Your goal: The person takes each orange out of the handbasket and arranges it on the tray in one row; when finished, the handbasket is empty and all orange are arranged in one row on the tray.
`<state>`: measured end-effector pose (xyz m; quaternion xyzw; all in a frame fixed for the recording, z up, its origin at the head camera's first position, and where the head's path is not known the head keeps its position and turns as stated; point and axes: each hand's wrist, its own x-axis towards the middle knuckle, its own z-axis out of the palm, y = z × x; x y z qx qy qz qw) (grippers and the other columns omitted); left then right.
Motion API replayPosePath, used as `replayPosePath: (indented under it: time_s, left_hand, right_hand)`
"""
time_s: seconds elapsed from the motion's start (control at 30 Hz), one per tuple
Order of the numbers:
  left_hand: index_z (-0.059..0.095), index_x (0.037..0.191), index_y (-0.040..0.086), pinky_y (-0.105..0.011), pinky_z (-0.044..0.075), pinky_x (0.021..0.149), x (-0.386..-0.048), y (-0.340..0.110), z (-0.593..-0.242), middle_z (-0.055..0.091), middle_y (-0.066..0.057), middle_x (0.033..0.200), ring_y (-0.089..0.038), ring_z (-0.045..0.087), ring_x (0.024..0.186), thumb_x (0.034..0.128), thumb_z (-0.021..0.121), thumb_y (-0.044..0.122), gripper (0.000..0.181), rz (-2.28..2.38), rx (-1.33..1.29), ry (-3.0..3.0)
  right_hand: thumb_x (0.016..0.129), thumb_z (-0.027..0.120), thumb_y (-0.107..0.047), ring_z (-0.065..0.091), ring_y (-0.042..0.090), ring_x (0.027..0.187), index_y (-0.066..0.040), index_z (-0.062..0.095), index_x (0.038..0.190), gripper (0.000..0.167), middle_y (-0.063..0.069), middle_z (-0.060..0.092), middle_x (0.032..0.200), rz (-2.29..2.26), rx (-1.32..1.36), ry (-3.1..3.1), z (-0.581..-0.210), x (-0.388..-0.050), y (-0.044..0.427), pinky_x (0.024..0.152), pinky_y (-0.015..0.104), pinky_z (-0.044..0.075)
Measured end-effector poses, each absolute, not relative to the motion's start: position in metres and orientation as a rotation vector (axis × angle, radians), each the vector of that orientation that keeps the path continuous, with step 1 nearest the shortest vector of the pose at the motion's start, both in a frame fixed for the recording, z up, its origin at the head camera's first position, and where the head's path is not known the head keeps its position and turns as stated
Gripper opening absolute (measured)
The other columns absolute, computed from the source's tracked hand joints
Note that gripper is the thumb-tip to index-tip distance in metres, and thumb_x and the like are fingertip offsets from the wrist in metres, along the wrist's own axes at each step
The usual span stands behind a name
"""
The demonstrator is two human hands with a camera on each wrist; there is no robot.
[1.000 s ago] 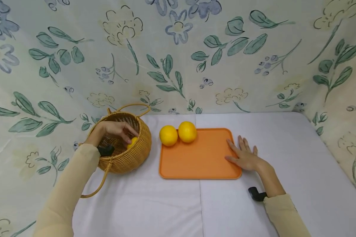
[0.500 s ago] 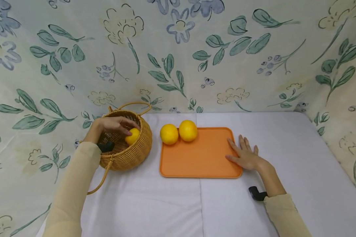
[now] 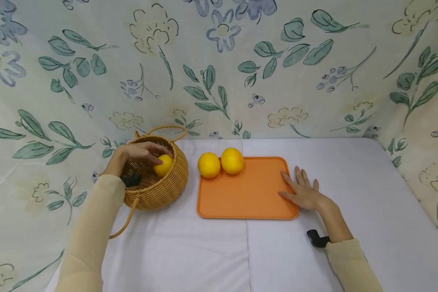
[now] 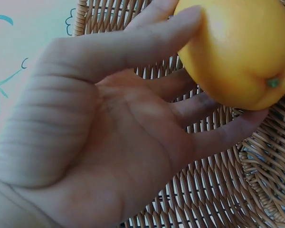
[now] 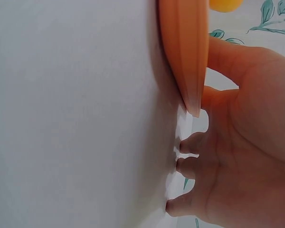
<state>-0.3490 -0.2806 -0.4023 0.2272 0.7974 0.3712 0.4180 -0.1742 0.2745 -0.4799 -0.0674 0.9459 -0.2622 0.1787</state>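
Note:
My left hand [image 3: 141, 152] reaches into the round wicker basket [image 3: 169, 190] and holds an orange [image 3: 163, 167] just inside its right rim. In the left wrist view the thumb lies on one side of the orange [image 4: 242, 47], with fingertips beneath and behind it. My right hand [image 3: 303, 194] rests spread at the right edge of the orange tray [image 3: 248, 200]. Its thumb and index finger lie over the tray rim, while the other fingertips touch the white cloth, as the right wrist view shows.
Two more oranges, a left one [image 3: 209, 165] and a right one [image 3: 232, 161], sit side by side at the tray's back left corner. One basket handle [image 3: 125, 225] hangs toward the front, the other leans back. A floral curtain [image 3: 219, 73] stands behind the white-covered table [image 3: 190, 251].
The orange in my left hand has come up inside the basket and shows more fully. The basket has tilted slightly. My right hand keeps its place on the tray.

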Motion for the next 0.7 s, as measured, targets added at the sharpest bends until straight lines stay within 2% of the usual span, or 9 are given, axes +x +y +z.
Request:
replayPosePath:
  time_s: [0.3, 0.43, 0.57, 0.7]
  left_hand:
    - [0.052, 0.153, 0.017, -0.032, 0.056, 0.099, -0.345, -0.275, -0.398, 0.035, -0.015, 0.166, -0.026, 0.052, 0.131, 0.0972, 0.072, 0.018, 0.059, 0.858, 0.549, 2.071]
    - [0.054, 0.152, 0.021, -0.039, 0.054, 0.104, -0.343, -0.275, -0.394, 0.038, -0.015, 0.165, -0.031, 0.052, 0.135, 0.097, 0.073, 0.024, 0.058, 0.787, 0.559, 2.163]
    - [0.059, 0.148, 0.023, -0.049, 0.042, 0.115, -0.339, -0.277, -0.387, 0.044, -0.014, 0.162, -0.032, 0.044, 0.142, 0.0961, 0.074, 0.025, 0.054, 0.717, 0.592, 2.281]
    - [0.061, 0.147, 0.022, -0.054, 0.039, 0.115, -0.334, -0.274, -0.377, 0.045, -0.016, 0.16, -0.036, 0.042, 0.142, 0.0967, 0.072, 0.023, 0.051, 0.714, 0.627, 2.313]
  right_hand:
    - [0.103, 0.055, -0.053, -0.018, 0.058, 0.153, -0.007, 0.016, 0.165, 0.087, 0.036, -0.017, 0.166, -0.721, -0.183, 2.675, -0.481, -0.174, 0.275, 0.11, 0.082, -0.019]
    - [0.103, 0.055, -0.052, -0.019, 0.058, 0.153, -0.007, 0.016, 0.165, 0.086, 0.036, -0.017, 0.166, -0.707, -0.184, 2.674, -0.48, -0.173, 0.275, 0.11, 0.082, -0.018]
    - [0.103, 0.055, -0.051, -0.019, 0.058, 0.153, -0.007, 0.016, 0.165, 0.085, 0.036, -0.017, 0.166, -0.706, -0.184, 2.678, -0.482, -0.174, 0.274, 0.111, 0.082, -0.018]
    - [0.103, 0.055, -0.051, -0.018, 0.058, 0.152, -0.006, 0.017, 0.165, 0.085, 0.037, -0.016, 0.166, -0.707, -0.185, 2.678, -0.482, -0.175, 0.274, 0.11, 0.082, -0.017]
